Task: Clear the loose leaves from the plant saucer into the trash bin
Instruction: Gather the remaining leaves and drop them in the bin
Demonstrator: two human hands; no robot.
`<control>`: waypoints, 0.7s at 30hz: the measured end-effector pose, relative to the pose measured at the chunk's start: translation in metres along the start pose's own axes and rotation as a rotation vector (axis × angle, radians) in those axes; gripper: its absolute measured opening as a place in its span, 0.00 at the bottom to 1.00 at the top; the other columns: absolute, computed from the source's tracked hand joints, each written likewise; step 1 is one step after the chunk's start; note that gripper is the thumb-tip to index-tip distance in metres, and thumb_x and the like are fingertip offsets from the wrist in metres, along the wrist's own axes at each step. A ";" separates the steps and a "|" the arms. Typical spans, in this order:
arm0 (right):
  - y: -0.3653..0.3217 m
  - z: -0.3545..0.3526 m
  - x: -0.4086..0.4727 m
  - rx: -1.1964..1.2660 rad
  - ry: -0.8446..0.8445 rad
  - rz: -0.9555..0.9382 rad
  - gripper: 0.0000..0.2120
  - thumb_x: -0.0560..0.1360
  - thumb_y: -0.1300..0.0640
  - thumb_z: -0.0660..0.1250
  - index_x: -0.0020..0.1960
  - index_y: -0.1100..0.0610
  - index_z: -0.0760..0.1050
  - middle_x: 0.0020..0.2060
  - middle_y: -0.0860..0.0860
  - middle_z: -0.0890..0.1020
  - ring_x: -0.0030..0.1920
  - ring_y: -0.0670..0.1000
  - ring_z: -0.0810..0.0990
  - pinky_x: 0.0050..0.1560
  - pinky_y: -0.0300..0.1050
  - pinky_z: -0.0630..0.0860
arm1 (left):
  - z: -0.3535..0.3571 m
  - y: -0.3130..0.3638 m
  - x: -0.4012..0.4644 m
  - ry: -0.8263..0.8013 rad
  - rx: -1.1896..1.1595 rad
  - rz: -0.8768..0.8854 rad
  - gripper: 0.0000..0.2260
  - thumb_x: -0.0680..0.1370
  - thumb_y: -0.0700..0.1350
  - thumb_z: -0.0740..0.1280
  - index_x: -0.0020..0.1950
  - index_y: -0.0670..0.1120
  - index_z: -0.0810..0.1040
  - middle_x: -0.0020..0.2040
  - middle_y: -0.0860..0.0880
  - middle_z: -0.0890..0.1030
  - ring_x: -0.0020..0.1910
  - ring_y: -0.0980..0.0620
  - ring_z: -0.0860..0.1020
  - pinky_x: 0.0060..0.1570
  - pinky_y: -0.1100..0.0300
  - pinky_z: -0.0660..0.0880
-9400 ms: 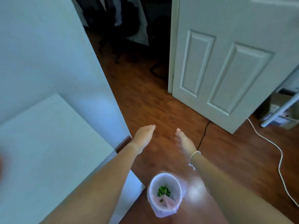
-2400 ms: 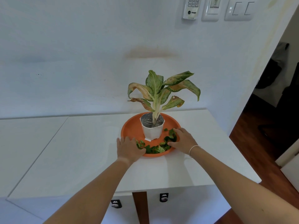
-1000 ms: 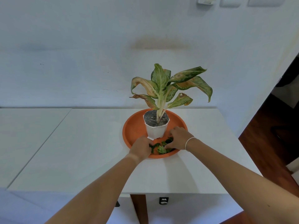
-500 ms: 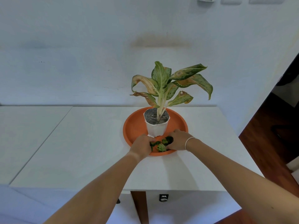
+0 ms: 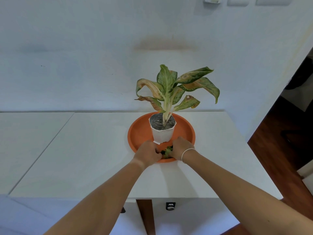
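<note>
from the head view, an orange plant saucer (image 5: 140, 133) sits on a white table (image 5: 84, 150) against a pale wall, with a white pot (image 5: 162, 134) standing near its middle and holding a plant (image 5: 171, 89) whose speckled green leaves are browning at the edges. both arms reach forward to the near part of the saucer. the left hand (image 5: 148, 153) and the right hand (image 5: 180, 149) are drawn close together, fingers curled inward, cupping a small clump of loose leaves (image 5: 167, 152) between them just in front of the pot. the leaves lie on the saucer floor near its front rim, though whether they are lifted off it is hard to tell. a thin white bracelet (image 5: 186, 154) circles the right wrist. dark wood floor (image 5: 279, 141) shows at right.
</note>
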State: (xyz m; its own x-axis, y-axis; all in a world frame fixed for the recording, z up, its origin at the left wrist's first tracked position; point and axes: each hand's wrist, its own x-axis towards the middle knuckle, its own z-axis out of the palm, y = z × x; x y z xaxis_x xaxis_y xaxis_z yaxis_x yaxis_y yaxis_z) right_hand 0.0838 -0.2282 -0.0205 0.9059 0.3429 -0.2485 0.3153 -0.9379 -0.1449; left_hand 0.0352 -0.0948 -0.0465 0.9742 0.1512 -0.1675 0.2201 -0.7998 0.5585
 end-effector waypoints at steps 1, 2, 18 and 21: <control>-0.001 0.001 0.000 0.016 0.015 -0.001 0.12 0.77 0.55 0.62 0.56 0.60 0.77 0.51 0.56 0.80 0.42 0.53 0.75 0.42 0.43 0.74 | 0.000 0.000 0.000 0.004 0.005 -0.001 0.09 0.73 0.41 0.66 0.37 0.39 0.82 0.37 0.41 0.83 0.33 0.48 0.78 0.35 0.58 0.76; -0.002 0.002 -0.001 0.035 0.024 -0.006 0.11 0.78 0.58 0.61 0.56 0.60 0.77 0.50 0.56 0.80 0.42 0.53 0.75 0.43 0.43 0.74 | -0.001 0.001 0.000 0.011 0.002 -0.005 0.09 0.73 0.40 0.66 0.37 0.39 0.82 0.37 0.41 0.83 0.35 0.47 0.79 0.37 0.57 0.77; 0.017 -0.005 0.011 0.715 -0.004 0.210 0.05 0.75 0.64 0.65 0.41 0.59 0.74 0.40 0.55 0.76 0.45 0.53 0.73 0.44 0.44 0.70 | -0.011 -0.002 0.002 0.099 -0.192 -0.091 0.17 0.77 0.30 0.56 0.55 0.40 0.82 0.58 0.44 0.81 0.56 0.47 0.78 0.51 0.64 0.72; 0.023 -0.007 0.014 1.288 -0.070 0.357 0.05 0.74 0.68 0.64 0.41 0.62 0.75 0.42 0.57 0.78 0.42 0.53 0.75 0.42 0.44 0.75 | -0.018 -0.002 0.004 0.138 -0.355 -0.171 0.16 0.76 0.30 0.57 0.52 0.40 0.84 0.57 0.42 0.82 0.50 0.48 0.77 0.46 0.64 0.73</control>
State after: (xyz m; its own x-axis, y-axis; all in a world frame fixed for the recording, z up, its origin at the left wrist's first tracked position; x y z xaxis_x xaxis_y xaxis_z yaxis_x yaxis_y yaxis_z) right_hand 0.1051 -0.2451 -0.0207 0.8537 0.1292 -0.5045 -0.4589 -0.2714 -0.8460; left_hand 0.0394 -0.0819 -0.0333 0.9144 0.3601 -0.1851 0.3590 -0.5099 0.7818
